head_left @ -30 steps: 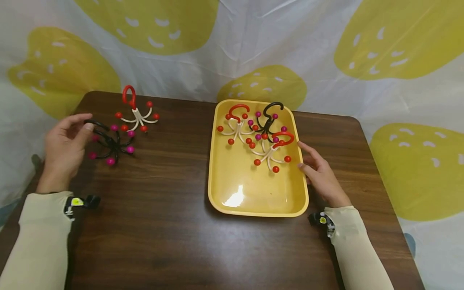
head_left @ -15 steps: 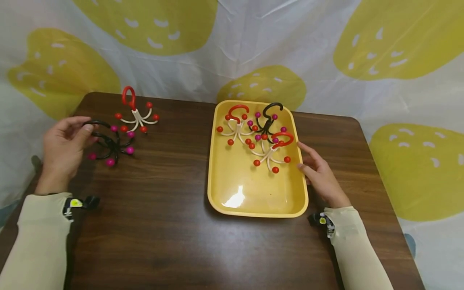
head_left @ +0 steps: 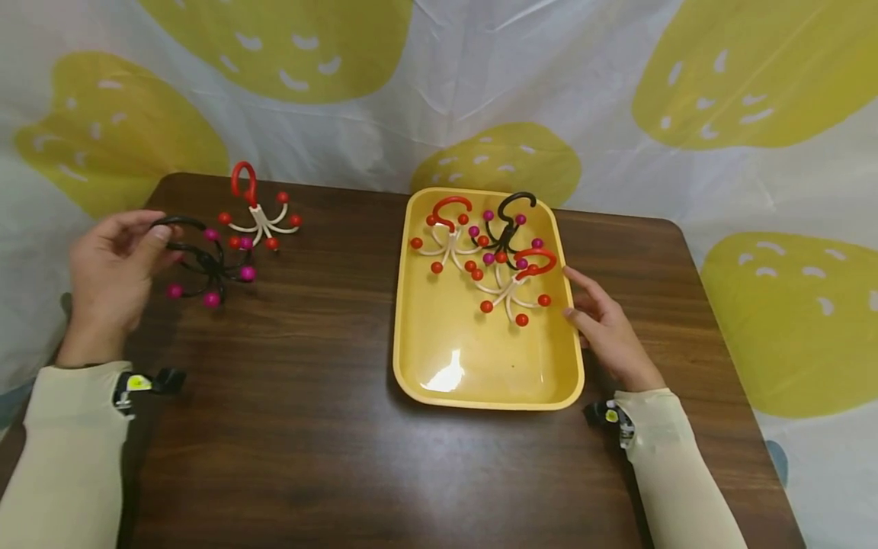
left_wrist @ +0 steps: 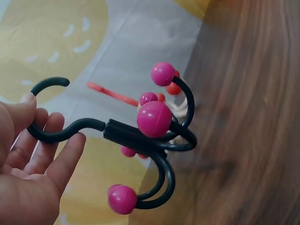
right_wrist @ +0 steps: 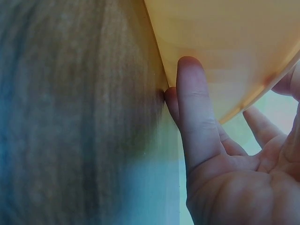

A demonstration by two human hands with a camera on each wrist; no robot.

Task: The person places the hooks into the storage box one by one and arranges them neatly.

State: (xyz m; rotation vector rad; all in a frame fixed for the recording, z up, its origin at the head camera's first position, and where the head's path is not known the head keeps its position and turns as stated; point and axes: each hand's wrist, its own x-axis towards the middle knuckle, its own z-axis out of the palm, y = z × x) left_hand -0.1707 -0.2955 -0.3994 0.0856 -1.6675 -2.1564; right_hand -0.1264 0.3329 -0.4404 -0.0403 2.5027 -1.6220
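My left hand [head_left: 113,286] pinches the curved top of a black swivel hanger hook [head_left: 209,264] between thumb and fingers. In the left wrist view, this hanger hook [left_wrist: 133,136] tilts sideways, its several curved arms tipped with magenta balls. Behind it stands a white hanger hook [head_left: 261,221] with a red loop and red balls. Against the right side of a yellow tray [head_left: 473,366] my right hand [head_left: 610,335] rests with fairly straight fingers. The right wrist view shows its fingertips touching the tray's outer wall [right_wrist: 225,42] and rim.
Inside the tray lie two white hanger hooks [head_left: 449,245] with red loops and one black hanger hook [head_left: 506,235] with magenta balls. A fruit-print curtain [head_left: 370,145] hangs behind the brown wooden table [head_left: 315,427].
My left hand has shifted slightly left and up with the black hanger hook, which has turned a little. The right hand and tray stay put.
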